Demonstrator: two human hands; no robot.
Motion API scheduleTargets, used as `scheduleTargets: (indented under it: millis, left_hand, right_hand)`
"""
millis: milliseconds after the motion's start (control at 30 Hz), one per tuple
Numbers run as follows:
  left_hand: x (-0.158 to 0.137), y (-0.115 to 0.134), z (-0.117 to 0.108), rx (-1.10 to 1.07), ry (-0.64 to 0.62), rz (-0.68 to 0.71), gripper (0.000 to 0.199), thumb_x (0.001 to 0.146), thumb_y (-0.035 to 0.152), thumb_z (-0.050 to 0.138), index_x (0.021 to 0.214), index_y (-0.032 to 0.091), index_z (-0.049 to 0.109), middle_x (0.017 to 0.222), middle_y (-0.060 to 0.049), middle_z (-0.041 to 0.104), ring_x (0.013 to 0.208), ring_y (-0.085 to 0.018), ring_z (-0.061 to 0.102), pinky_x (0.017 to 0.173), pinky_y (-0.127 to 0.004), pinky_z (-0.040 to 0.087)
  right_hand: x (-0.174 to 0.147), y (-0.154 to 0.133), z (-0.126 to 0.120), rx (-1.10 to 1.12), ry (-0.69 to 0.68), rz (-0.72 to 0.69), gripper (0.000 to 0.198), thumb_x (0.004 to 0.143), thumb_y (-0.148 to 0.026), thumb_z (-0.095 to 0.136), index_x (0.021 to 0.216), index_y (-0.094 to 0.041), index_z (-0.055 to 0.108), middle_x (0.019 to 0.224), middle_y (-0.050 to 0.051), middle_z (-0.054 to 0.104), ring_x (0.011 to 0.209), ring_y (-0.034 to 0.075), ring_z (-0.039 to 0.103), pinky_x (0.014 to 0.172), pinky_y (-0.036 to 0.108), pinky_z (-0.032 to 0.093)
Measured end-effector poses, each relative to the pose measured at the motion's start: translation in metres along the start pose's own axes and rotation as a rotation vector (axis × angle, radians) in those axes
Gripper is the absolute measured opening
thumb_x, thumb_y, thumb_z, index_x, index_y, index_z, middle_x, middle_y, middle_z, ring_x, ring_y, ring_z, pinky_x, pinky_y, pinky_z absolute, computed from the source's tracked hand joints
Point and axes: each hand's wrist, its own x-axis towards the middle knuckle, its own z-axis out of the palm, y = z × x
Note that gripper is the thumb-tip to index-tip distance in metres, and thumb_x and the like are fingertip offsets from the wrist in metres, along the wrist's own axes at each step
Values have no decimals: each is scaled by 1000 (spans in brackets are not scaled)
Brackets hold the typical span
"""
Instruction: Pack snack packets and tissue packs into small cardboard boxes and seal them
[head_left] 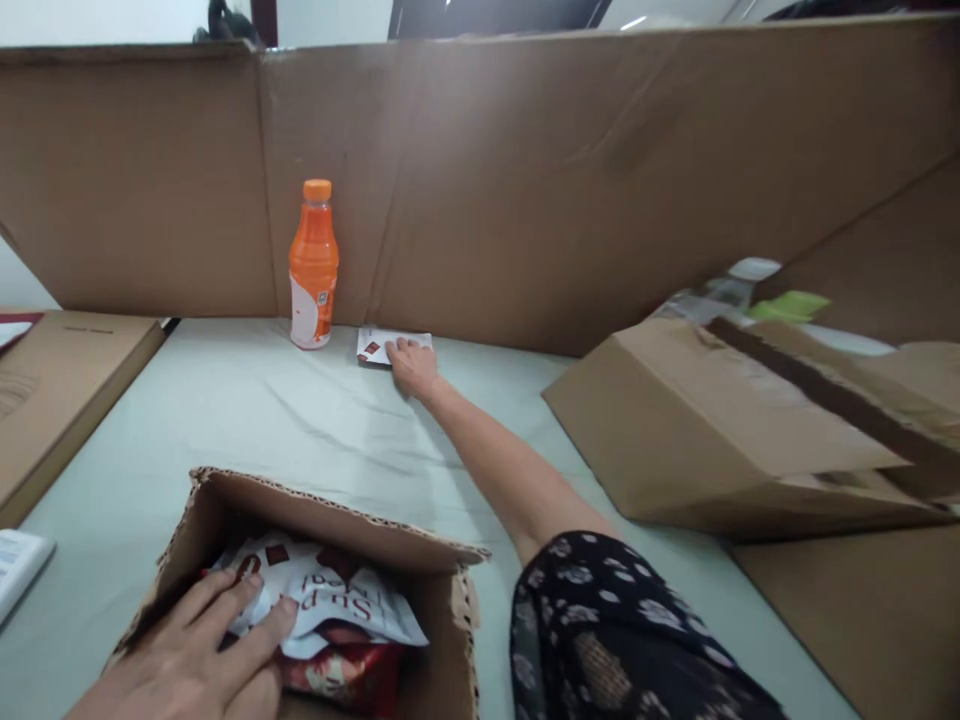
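An open cardboard box (450,640) stands close in front, holding a white packet with dark red print (345,590) over a glossy red packet (337,680). My left hand (202,650) lies across the white packet, its fingers stretched out and spread. Farther off, my right hand (414,366) reaches to a flat white packet with a dark red mark (373,345) at the foot of the cardboard wall. Its fingertips rest on top of that packet; the thumb's grip is hidden. Left of it stands an orange bottle (313,265) with an orange cap.
A tall cardboard wall (510,190) runs along the back. To the right sits a large open carton (675,430), with a clear plastic container (735,285) and a green item (789,305) behind it. A flat cardboard box (75,380) and a white object (21,565) lie left.
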Motion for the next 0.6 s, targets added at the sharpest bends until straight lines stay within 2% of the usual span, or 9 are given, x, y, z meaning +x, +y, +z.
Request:
scheduleTargets:
  millis: [100,200,267,333,400,433,467,533,600]
  left_hand:
    - [-2,-7,4,7,103,49,29,94,15,58,115,27,73,155,-4,59,137,-39,62,115,-56,51]
    - [-5,-4,3,-28,264,9,32,89,15,60,116,27,71,153,-3,62,139,-36,60,120,-54,45]
    - [-5,3,-2,-57,322,-28,38,82,19,64,119,26,70,152,-5,63,139,-37,59,122,-56,42]
    - [-5,11,-12,-94,285,-35,51,75,24,68,126,23,67,153,-9,61,140,-39,57,122,-58,41]
    - [-3,17,-23,-120,202,-46,56,71,25,69,127,19,67,154,-14,60,141,-42,55,122,-62,40]
    - [-1,18,-29,-123,174,-57,53,70,25,69,123,17,68,151,-16,61,140,-44,56,121,-63,41]
    - [0,19,-33,-123,154,-64,50,70,25,69,119,16,69,147,-18,64,137,-45,58,119,-63,42]
    - [2,19,-37,-126,150,-59,43,70,25,69,111,17,70,134,-17,71,126,-43,64,115,-60,46]
    - [2,18,-36,-135,171,-46,41,69,23,68,110,20,69,122,-13,74,117,-38,68,111,-55,50]
  right_hand:
    - [7,7,-2,160,37,41,35,101,-41,67,127,-17,67,126,9,69,108,23,69,92,44,60]
    - [-14,8,-26,351,136,53,32,103,-44,57,104,-16,72,95,7,76,88,22,73,80,39,62]
    - [-44,0,-50,466,205,53,37,101,-48,52,97,-17,72,81,6,75,79,23,74,74,40,64]
    - [-84,-17,-78,707,325,-1,36,94,-54,60,96,-19,71,82,5,76,82,24,76,77,43,65]
    - [-129,-42,-109,1019,497,-139,34,84,-54,74,95,-22,73,89,5,79,92,26,77,87,48,65]
    - [-151,-57,-125,1078,563,-230,31,82,-51,78,96,-23,74,93,5,80,98,26,77,95,50,63]
    - [-171,-72,-139,1025,617,-318,28,85,-49,78,96,-24,76,95,4,80,102,27,77,100,51,61]
    - [-206,-101,-163,805,615,-410,15,91,-40,76,100,-28,79,100,1,81,109,25,76,108,49,57]
    - [-229,-127,-175,596,403,-554,11,95,-29,71,98,-33,80,98,-3,81,100,21,78,99,39,62]
